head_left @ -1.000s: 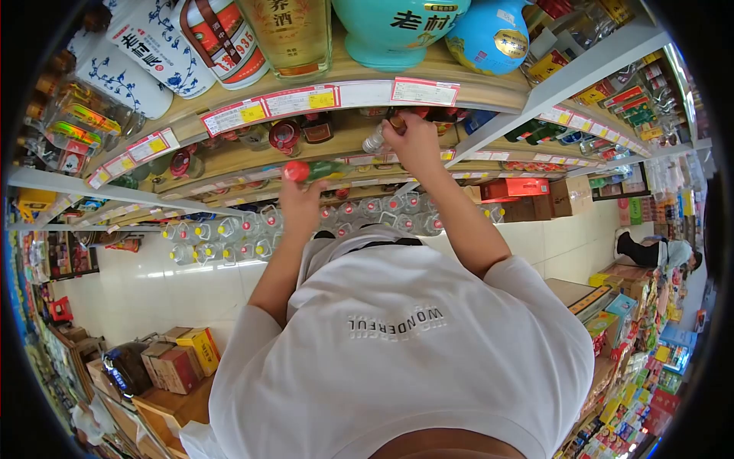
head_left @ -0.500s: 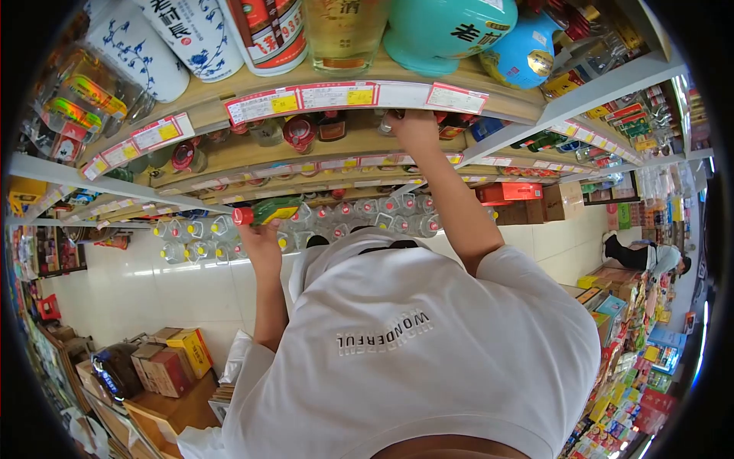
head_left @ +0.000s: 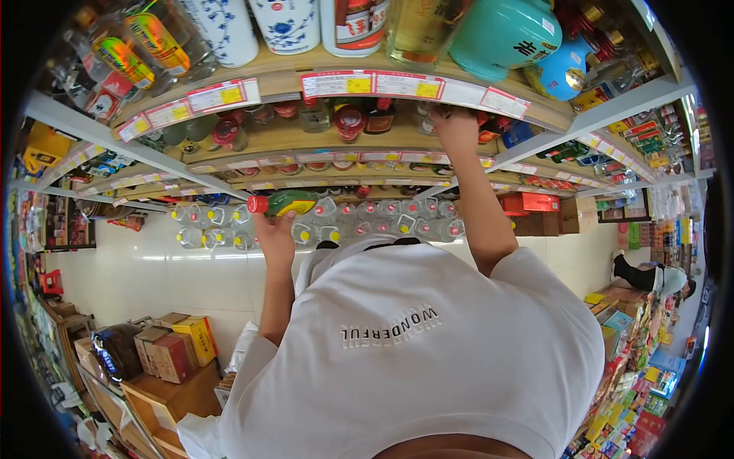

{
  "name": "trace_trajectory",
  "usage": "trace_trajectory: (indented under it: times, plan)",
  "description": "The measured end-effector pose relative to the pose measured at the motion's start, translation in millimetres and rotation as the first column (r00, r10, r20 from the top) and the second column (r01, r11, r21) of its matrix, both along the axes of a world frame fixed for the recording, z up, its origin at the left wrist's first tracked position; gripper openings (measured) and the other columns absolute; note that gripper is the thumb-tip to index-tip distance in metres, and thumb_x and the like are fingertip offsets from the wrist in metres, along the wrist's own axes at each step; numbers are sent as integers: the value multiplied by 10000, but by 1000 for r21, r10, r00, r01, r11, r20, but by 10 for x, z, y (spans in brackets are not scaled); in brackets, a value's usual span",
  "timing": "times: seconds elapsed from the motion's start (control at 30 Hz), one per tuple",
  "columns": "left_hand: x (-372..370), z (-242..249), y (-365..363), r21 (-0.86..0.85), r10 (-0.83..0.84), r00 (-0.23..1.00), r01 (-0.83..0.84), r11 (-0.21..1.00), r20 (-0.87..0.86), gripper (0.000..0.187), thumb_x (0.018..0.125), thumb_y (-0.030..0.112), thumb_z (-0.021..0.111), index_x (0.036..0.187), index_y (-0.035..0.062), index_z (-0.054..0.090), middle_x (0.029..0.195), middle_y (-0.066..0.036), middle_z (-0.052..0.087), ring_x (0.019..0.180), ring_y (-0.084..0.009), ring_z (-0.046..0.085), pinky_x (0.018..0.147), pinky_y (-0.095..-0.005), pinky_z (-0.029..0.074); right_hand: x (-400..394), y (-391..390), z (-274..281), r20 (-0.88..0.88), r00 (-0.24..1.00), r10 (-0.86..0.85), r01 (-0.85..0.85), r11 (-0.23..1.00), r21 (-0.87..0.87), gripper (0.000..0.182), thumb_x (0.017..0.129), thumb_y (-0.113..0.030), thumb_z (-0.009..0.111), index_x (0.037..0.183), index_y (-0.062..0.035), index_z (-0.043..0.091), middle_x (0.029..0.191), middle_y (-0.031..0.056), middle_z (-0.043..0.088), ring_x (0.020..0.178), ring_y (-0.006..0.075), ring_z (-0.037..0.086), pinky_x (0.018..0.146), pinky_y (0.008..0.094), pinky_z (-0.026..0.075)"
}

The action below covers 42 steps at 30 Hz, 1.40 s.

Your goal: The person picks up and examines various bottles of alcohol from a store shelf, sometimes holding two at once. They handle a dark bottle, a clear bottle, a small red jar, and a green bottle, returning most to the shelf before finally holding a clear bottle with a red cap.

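Note:
My left hand point(head_left: 275, 236) grips a green glass bottle point(head_left: 292, 203) with a red cap and yellow label. It is tilted nearly sideways in front of the lower shelves. My right hand point(head_left: 456, 127) reaches into the second shelf point(head_left: 306, 142), just under the top shelf's price strip. Its fingertips are hidden among the bottles there, beside a small clear bottle point(head_left: 428, 122). Left of that hand stand a dark bottle point(head_left: 380, 120), a red-lidded jar point(head_left: 349, 122) and a clear bottle with a red cap point(head_left: 314, 116).
A turquoise jar point(head_left: 497, 34) and blue-and-white bottles point(head_left: 284, 27) line the top shelf. Large clear jugs point(head_left: 386, 218) stand on the floor below. Cartons point(head_left: 172, 356) lie behind at left; another person point(head_left: 650, 277) is far right.
The view has shifted, so the shelves sit further right and slightly lower. My left hand still holds the green bottle; my right hand stays at the same spot on the shelf.

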State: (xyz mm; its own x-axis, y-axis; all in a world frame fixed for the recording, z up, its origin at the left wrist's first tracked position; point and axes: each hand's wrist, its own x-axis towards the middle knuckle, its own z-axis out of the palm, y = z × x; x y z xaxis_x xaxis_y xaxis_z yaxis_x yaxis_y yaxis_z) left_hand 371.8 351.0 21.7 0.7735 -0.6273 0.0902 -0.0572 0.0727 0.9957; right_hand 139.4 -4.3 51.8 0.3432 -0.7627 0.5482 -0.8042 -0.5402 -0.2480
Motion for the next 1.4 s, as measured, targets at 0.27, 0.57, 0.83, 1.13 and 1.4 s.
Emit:
trace_trajectory:
  times: [0.27, 0.57, 0.83, 1.13, 1.4]
  plan:
    - [324, 220, 446, 108, 62, 994, -52, 993, -90, 449, 837, -88, 668, 1237, -1, 483, 1140, -107, 628, 1040, -186, 603, 908, -323, 472, 974, 1211, 391, 188, 977, 102, -156, 940, 302, 640, 830, -496, 707, 1223, -19, 540, 714, 150, 679, 676, 351, 689, 637, 464, 544]
    - [400, 84, 1118, 63, 75, 995, -71, 995, -62, 522, 845, -97, 619, 1319, -9, 418, 1166, -118, 607, 1040, -210, 613, 926, -334, 479, 1458, 1291, 404, -188, 980, 62, 45, 855, 517, 957, 787, -627, 663, 1400, 50, 377, 1002, 284, 676, 920, 410, 693, 795, 474, 574]
    - [427, 132, 1214, 2, 121, 989, -121, 993, -91, 388, 854, -83, 660, 1192, -13, 483, 1113, -114, 629, 1012, -200, 619, 920, -330, 473, 1569, 1130, 283, -253, 965, 69, 78, 845, 529, 905, 785, -613, 675, 1354, 43, 420, 1006, 248, 690, 936, 397, 693, 798, 454, 579]
    - [511, 106, 1150, 121, 47, 998, -41, 992, -43, 448, 849, -66, 666, 1244, 1, 465, 1117, -103, 626, 994, -185, 617, 896, -314, 481, 1587, 1170, 247, -160, 985, 62, 24, 873, 487, 757, 755, -575, 711, 1247, -38, 502, 936, 223, 703, 883, 391, 698, 752, 469, 580]
    - [558, 162, 365, 80, -101, 995, 99, 992, 20, 514, 810, -96, 688, 1262, 11, 466, 1135, -109, 629, 1025, -196, 637, 897, -322, 493, 1172, 1639, 458, 36, 998, 59, -69, 914, 399, 744, 708, -594, 755, 1199, -83, 531, 794, 209, 694, 743, 409, 694, 657, 499, 566]
